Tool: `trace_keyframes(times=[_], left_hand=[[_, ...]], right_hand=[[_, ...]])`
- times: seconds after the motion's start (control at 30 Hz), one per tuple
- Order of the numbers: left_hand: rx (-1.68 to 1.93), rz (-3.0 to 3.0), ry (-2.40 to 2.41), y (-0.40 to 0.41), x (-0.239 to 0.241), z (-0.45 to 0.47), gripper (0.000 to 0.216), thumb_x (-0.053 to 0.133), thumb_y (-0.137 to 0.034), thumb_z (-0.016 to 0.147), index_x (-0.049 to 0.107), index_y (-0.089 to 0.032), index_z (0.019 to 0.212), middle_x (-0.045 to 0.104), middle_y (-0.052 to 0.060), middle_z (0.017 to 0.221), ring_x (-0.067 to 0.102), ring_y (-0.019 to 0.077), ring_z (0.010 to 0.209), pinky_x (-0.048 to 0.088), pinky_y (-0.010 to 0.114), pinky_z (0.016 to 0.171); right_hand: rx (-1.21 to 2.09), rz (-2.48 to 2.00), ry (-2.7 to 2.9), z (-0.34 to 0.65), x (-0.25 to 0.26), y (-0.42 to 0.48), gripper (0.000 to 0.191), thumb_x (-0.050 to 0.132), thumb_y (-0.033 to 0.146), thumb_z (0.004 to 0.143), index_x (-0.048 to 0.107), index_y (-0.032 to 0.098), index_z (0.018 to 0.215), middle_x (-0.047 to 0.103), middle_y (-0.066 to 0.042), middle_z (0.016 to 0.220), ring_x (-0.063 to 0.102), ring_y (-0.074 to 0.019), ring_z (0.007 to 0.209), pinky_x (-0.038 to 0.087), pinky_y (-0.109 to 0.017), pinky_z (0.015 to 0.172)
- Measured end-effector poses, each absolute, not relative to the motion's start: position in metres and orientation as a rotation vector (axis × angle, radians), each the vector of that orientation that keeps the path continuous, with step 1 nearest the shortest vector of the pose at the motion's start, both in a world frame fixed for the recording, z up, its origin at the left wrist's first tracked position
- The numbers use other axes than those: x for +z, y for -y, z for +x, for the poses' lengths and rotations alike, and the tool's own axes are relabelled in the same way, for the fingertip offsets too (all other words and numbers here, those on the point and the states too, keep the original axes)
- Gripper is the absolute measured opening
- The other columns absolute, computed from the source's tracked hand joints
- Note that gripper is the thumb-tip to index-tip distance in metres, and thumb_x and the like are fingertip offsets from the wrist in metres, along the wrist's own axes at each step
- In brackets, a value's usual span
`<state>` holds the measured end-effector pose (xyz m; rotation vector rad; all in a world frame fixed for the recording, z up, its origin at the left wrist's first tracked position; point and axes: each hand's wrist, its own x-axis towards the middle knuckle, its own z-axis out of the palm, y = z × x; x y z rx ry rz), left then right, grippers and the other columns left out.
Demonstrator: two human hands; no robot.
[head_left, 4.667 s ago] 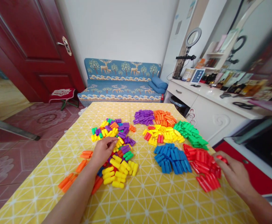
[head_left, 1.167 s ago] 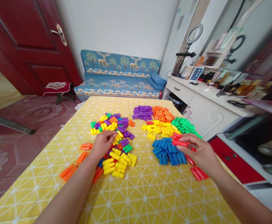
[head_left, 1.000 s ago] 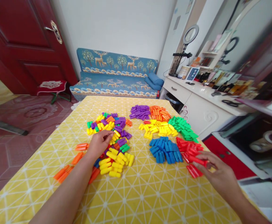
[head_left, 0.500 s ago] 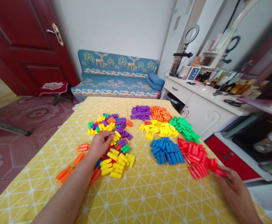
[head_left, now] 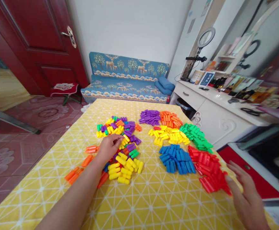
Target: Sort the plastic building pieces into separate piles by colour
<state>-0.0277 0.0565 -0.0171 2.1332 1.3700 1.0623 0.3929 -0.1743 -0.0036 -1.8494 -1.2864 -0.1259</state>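
My left hand (head_left: pixel 109 147) reaches into a mixed pile of bullet-shaped plastic blocks (head_left: pixel 129 127). Its thumb and fingers are pinched together on a yellow block (head_left: pixel 126 138) at the pile's middle. Yellow blocks (head_left: pixel 123 171) lie bunched in front of that hand, and orange blocks (head_left: pixel 73 175) lie to its left, partly behind my forearm. At the right, my right hand (head_left: pixel 246 195) is beside the heap of red blocks (head_left: pixel 207 166), fingers apart and nothing visible in them. Its fingertips are close to the heap's right end; whether they touch it I cannot tell.
Sorted heaps of blue (head_left: pixel 176 159), green (head_left: pixel 195 136), yellow (head_left: pixel 170 135), orange (head_left: pixel 170 119) and purple blocks (head_left: pixel 150 117) lie on the patterned tablecloth (head_left: pixel 151 198). One red block (head_left: pixel 157 128) sits among the yellow ones. A white dresser (head_left: pixel 211 111) stands right, a blue sofa (head_left: pixel 127 86) behind.
My right hand has let go of red blocks at the heap's right end, and its fingers have spread. My left hand keeps its pinch in the mixed pile. The view has turned slightly left.
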Motion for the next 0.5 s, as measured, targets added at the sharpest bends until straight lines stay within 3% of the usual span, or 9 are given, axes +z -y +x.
trace_keyframes(times=[0.13,0.23,0.37,0.5], left_hand=[[1.065,2.137,-1.351,-0.056,-0.016,-0.027,0.027,0.051,-0.033,0.086,0.072,-0.018,0.093,0.074,0.005,0.089,0.066,0.0199,0.079,0.048,0.028,0.07],[1.054,2.132,-1.356,-0.056,-0.015,-0.027,0.027,0.051,-0.034,0.086,0.072,-0.017,0.093,0.074,0.006,0.089,0.066,0.0197,0.078,0.048,0.029,0.069],[1.052,2.101,-1.347,-0.055,-0.015,-0.029,0.026,0.051,-0.032,0.085,0.072,-0.018,0.094,0.073,0.005,0.089,0.066,0.0199,0.08,0.049,0.029,0.072],[1.048,2.072,-1.354,-0.056,-0.017,-0.029,0.026,0.052,-0.03,0.084,0.072,-0.019,0.096,0.073,0.005,0.088,0.066,0.0195,0.079,0.049,0.029,0.071]], right_hand=[[-0.212,-1.623,1.647,0.366,0.02,0.093,0.028,0.051,0.036,0.087,0.06,0.023,0.11,0.059,-0.008,0.122,0.053,-0.0274,0.117,0.039,-0.048,0.104],[-0.21,-1.573,1.898,0.341,0.026,0.021,0.033,0.05,0.029,0.086,0.058,0.02,0.117,0.061,-0.009,0.12,0.052,-0.0266,0.116,0.039,-0.045,0.102],[-0.116,-1.87,2.005,0.305,0.031,-0.056,0.047,0.054,0.025,0.084,0.05,0.013,0.13,0.064,-0.012,0.117,0.054,-0.0267,0.113,0.044,-0.038,0.095],[-0.041,-2.186,2.059,0.278,0.037,-0.097,0.035,0.061,0.036,0.082,0.065,0.02,0.112,0.069,-0.01,0.105,0.057,-0.0286,0.108,0.046,-0.035,0.085]])
